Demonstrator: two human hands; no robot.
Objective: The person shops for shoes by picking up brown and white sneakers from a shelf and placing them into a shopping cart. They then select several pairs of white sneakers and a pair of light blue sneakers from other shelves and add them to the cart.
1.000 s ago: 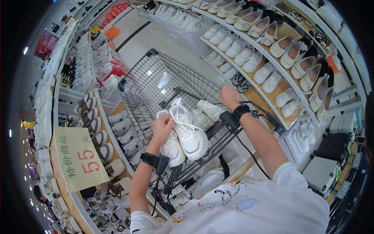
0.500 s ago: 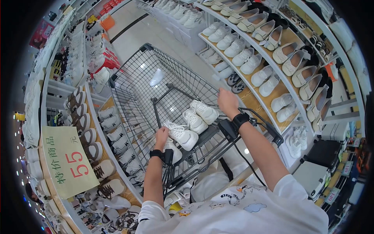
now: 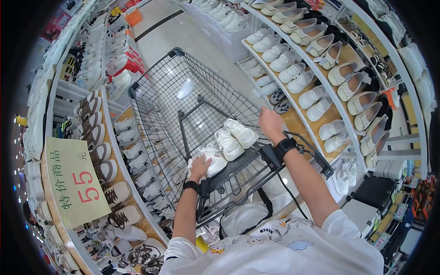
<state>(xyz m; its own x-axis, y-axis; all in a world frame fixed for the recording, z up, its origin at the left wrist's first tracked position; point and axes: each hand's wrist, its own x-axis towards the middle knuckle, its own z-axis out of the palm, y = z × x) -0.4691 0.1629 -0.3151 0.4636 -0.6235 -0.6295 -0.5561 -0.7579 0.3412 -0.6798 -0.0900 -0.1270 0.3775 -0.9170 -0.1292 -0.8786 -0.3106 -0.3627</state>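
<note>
Two pairs of white lace-up sneakers (image 3: 229, 145) sit side by side on the dark fold-down seat (image 3: 236, 162) of a wire shopping cart (image 3: 158, 87). My left hand (image 3: 200, 167) is over the leftmost pair, thumb and fingers on a sneaker (image 3: 216, 163) and covering part of it. My right hand (image 3: 272, 124) is closed at the cart's right side rim, its fingertips partly hidden. Both wrists wear black bands with box-like devices. A small white object (image 3: 185, 88) shows inside the basket; I cannot make out what it is.
Shelves of white sneakers (image 3: 291, 72) and pale flat shoes (image 3: 343, 73) line the right side. On the left are more shoe racks and a yellow price sign (image 3: 78, 183) marked 55. Cases (image 3: 376, 185) stand at lower right. A tiled aisle (image 3: 183, 34) runs ahead.
My left hand has moved slightly right, onto the leftmost sneakers, which now sit closer together and lower. My right hand stays at the rim. The view has shifted a little.
</note>
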